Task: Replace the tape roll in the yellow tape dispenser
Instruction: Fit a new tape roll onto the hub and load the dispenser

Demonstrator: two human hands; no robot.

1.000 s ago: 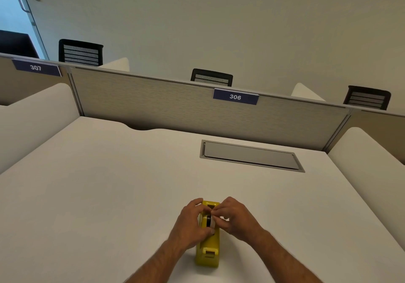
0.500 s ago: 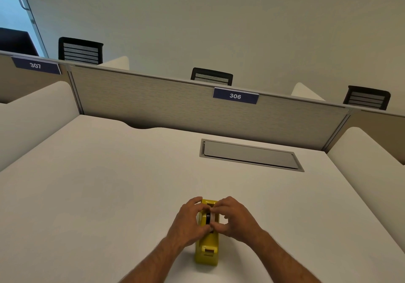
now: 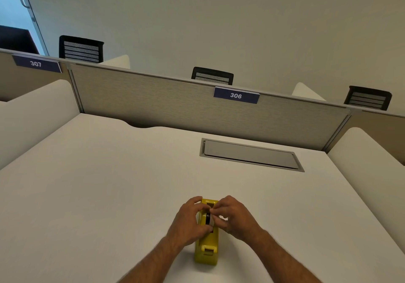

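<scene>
The yellow tape dispenser (image 3: 207,247) stands on the white desk (image 3: 98,195) near its front edge, cutter end toward me. A tape roll (image 3: 208,218) with a black core sits upright in its slot, mostly hidden by my fingers. My left hand (image 3: 188,223) clasps the roll and the dispenser's left side. From the right, my right hand (image 3: 235,218) pinches the same roll with thumb and fingertips.
A grey hatch (image 3: 252,155) is set into the desk at the back right. A fabric partition (image 3: 175,105) with a "306" label (image 3: 236,95) closes the far edge. White side dividers (image 3: 368,162) flank the desk. Black chair backs show beyond the partition.
Both hands have stayed on the roll in the dispenser. The fingers shifted slightly around the roll, and the view tilted a little. The dispenser has not moved.
</scene>
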